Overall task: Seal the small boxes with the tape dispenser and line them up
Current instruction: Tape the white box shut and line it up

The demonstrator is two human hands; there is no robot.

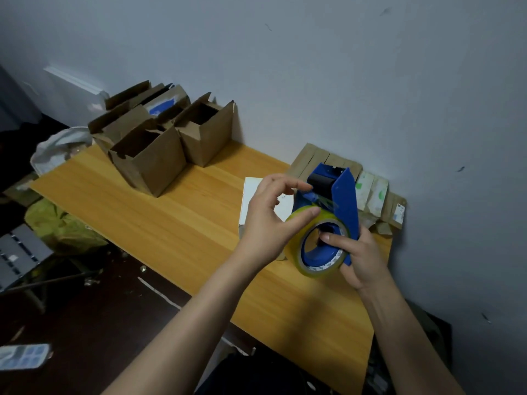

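Observation:
A blue tape dispenser [343, 195] with a yellowish roll of clear tape [296, 246] is held above the wooden table [176, 223]. My right hand [362, 258] grips the dispenser's lower body, one finger inside the roll's core. My left hand [268, 220] is at the roll: its thumb presses on the roll's top and its fingers reach toward the loose tape end near the black roller. A small white box [251, 195] lies on the table, partly hidden behind my left hand. Several small closed boxes [370, 192] stand in a row along the wall.
Several open brown cardboard boxes [154, 141] stand at the table's far left corner. The grey wall [342, 81] runs behind the table. A white bag [57, 149] and a yellow-green bag [62, 226] lie left of the table, over a dark cluttered floor.

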